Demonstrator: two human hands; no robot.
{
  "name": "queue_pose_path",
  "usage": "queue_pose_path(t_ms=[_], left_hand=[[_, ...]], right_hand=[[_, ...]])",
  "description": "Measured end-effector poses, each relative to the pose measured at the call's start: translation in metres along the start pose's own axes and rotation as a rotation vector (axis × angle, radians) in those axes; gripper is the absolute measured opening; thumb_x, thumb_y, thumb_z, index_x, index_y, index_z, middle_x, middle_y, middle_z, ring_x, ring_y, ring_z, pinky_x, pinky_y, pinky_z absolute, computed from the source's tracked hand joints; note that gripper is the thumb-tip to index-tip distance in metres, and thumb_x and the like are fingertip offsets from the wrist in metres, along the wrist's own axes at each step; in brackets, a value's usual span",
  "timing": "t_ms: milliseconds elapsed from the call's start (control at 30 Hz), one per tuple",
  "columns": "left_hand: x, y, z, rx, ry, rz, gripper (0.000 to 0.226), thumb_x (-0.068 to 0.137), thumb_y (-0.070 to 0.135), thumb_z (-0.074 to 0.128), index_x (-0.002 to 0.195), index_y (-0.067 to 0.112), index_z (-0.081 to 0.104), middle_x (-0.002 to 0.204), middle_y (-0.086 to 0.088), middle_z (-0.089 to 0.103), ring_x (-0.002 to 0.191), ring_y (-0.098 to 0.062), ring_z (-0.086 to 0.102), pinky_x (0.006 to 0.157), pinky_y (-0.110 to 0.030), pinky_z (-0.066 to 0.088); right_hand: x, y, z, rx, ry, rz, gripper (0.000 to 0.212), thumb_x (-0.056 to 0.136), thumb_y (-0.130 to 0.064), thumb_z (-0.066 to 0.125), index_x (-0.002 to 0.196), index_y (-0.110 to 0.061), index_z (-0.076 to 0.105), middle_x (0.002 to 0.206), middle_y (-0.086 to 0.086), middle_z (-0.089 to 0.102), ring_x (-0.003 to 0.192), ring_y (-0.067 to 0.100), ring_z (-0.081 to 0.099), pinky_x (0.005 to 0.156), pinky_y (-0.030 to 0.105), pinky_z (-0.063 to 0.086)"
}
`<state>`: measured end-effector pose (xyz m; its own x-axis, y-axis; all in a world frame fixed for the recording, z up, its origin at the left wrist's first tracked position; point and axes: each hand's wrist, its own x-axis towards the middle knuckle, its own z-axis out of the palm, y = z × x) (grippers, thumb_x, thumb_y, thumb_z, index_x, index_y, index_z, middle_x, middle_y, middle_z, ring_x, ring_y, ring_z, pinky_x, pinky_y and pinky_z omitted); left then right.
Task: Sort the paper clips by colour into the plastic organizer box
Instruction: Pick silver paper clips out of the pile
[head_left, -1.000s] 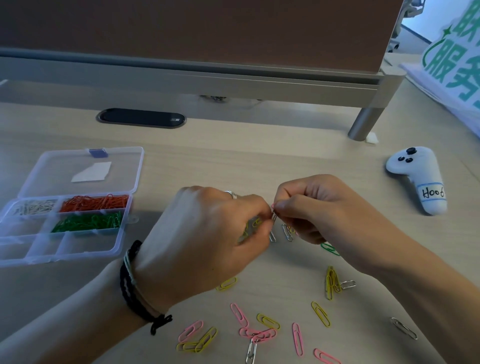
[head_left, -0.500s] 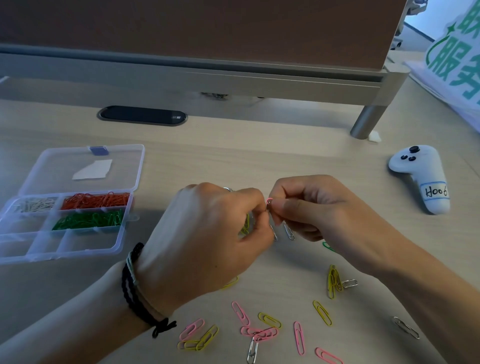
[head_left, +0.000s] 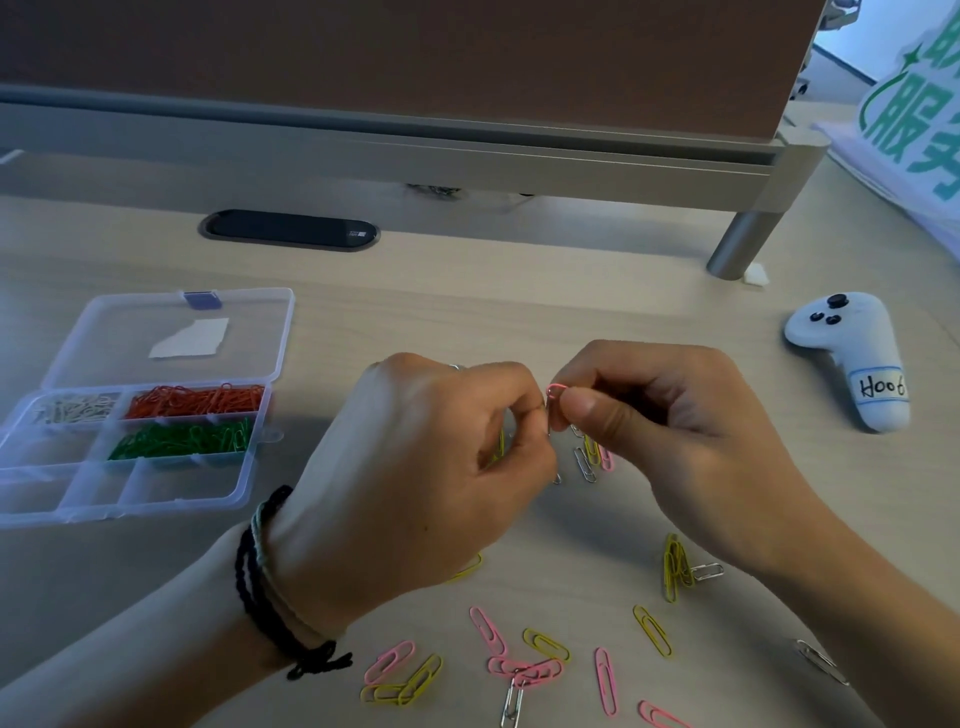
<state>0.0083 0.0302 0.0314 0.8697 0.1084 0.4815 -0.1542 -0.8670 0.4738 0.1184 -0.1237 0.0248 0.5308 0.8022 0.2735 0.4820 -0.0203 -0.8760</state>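
Hands meet mid-desk, fingertips almost touching. Right hand (head_left: 670, 431) pinches a pink clip (head_left: 556, 402) between thumb and forefinger, loop end sticking up above the thumb. Left hand (head_left: 415, 478) curled, fingertips pinched right against that same clip; whether it holds the pink one or a linked silver wire there, can't tell. Yellow clip partly hidden inside left-hand fingers.

Just below the pinch, under right-hand fingers: small cluster of loose clips (head_left: 589, 460), silver, yellow and pink, lying on desk (head_left: 519, 312).

Nearer the wrists: scattered pink, yellow and silver clips (head_left: 530, 667); yellow bunch with a silver one (head_left: 678, 566) beside the right wrist.

Organizer box (head_left: 249, 483) well left of left hand, lid open flat behind it. Compartments: white clips (head_left: 72, 410) far-left back, orange clips (head_left: 195, 400) next to them, green clips (head_left: 179, 441) in front of orange. Front row looks unfilled.

White controller (head_left: 852, 358) labelled "Hoo6" right of right hand, apart. Black cable grommet (head_left: 288, 230) beyond left hand. Black cords (head_left: 270, 587) on left wrist.
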Motion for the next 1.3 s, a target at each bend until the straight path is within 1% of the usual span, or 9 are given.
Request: queue_pose_path(t_ms=[167,400,567,733,900,1000,1133,1200,1300], left_hand=[[0.003,0.002,-0.006,-0.172,-0.066,-0.109,0.023,0.086,0.019,0.063,0.064,0.019,0.064,0.041,0.000,0.034,0.037,-0.012,0.030,0.041,-0.016,0.025],[0.013,-0.014,-0.006,-0.881,-0.438,-0.557,0.022,0.083,0.025,0.058,0.074,0.011,0.073,0.049,-0.003,0.022,0.043,-0.015,0.013,0.042,-0.021,0.016],[0.009,-0.012,-0.003,-0.948,-0.467,-0.497,0.022,0.086,0.025,0.059,0.082,0.008,0.073,0.051,0.002,0.023,0.044,-0.012,0.015,0.042,-0.021,0.016],[0.007,-0.013,-0.003,-1.034,-0.504,-0.543,0.015,0.084,0.020,0.059,0.077,0.009,0.067,0.048,0.005,0.023,0.043,-0.009,0.015,0.043,-0.023,0.013],[0.010,-0.016,-0.004,-1.153,-0.500,-0.561,0.018,0.088,0.018,0.055,0.088,0.011,0.072,0.049,0.004,0.023,0.042,-0.007,0.016,0.042,-0.019,0.015],[0.007,-0.012,0.000,-0.774,-0.281,-0.395,0.007,0.090,0.023,0.066,0.090,0.019,0.072,0.046,0.002,0.028,0.041,-0.011,0.020,0.042,-0.019,0.021],[-0.001,-0.001,0.006,-0.340,-0.043,-0.145,0.004,0.087,0.026,0.075,0.089,0.025,0.071,0.047,-0.003,0.030,0.041,-0.011,0.026,0.045,-0.019,0.027],[-0.001,-0.001,0.007,-0.359,-0.043,-0.160,0.008,0.087,0.028,0.074,0.081,0.024,0.071,0.047,-0.003,0.029,0.042,-0.011,0.025,0.045,-0.020,0.025],[0.001,-0.005,0.007,-0.685,-0.220,-0.368,0.013,0.087,0.030,0.074,0.081,0.019,0.073,0.047,0.000,0.031,0.043,-0.013,0.021,0.043,-0.022,0.020]], right_hand=[[-0.001,0.001,-0.001,-0.259,0.050,-0.140,0.014,0.093,-0.015,0.061,0.082,-0.013,0.071,0.063,-0.004,0.059,0.058,0.015,0.053,0.053,0.020,0.037],[-0.001,0.002,-0.007,-0.645,0.001,-0.306,0.012,0.089,-0.004,0.059,0.083,-0.012,0.066,0.069,-0.006,0.056,0.061,0.015,0.046,0.055,0.033,0.040],[-0.002,-0.001,-0.006,-0.350,-0.042,-0.130,0.023,0.098,-0.022,0.053,0.075,-0.018,0.054,0.056,-0.013,0.042,0.053,0.011,0.043,0.052,0.015,0.029],[-0.001,-0.002,-0.005,-0.467,-0.105,-0.137,0.036,0.098,-0.049,0.050,0.074,-0.021,0.047,0.056,-0.005,0.042,0.053,0.020,0.042,0.048,0.027,0.032],[-0.001,-0.005,-0.006,-0.428,-0.012,-0.173,0.035,0.100,-0.033,0.053,0.071,-0.014,0.050,0.053,-0.004,0.043,0.050,0.018,0.040,0.048,0.022,0.030],[0.001,-0.002,-0.003,-0.049,0.025,-0.006,0.038,0.097,-0.023,0.053,0.061,-0.017,0.042,0.054,-0.007,0.034,0.051,0.007,0.029,0.049,0.019,0.026],[0.005,0.003,-0.002,0.380,0.012,0.256,0.036,0.090,-0.024,0.053,0.055,-0.019,0.044,0.055,0.006,0.030,0.048,0.016,0.022,0.045,0.026,0.019],[0.005,0.004,-0.002,0.447,-0.048,0.305,0.035,0.089,-0.023,0.054,0.055,-0.020,0.044,0.057,0.004,0.028,0.049,0.016,0.018,0.046,0.031,0.013],[0.004,0.004,-0.001,0.456,-0.093,0.293,0.036,0.091,-0.022,0.054,0.055,-0.022,0.049,0.057,-0.002,0.026,0.050,0.014,0.018,0.047,0.030,0.013]])
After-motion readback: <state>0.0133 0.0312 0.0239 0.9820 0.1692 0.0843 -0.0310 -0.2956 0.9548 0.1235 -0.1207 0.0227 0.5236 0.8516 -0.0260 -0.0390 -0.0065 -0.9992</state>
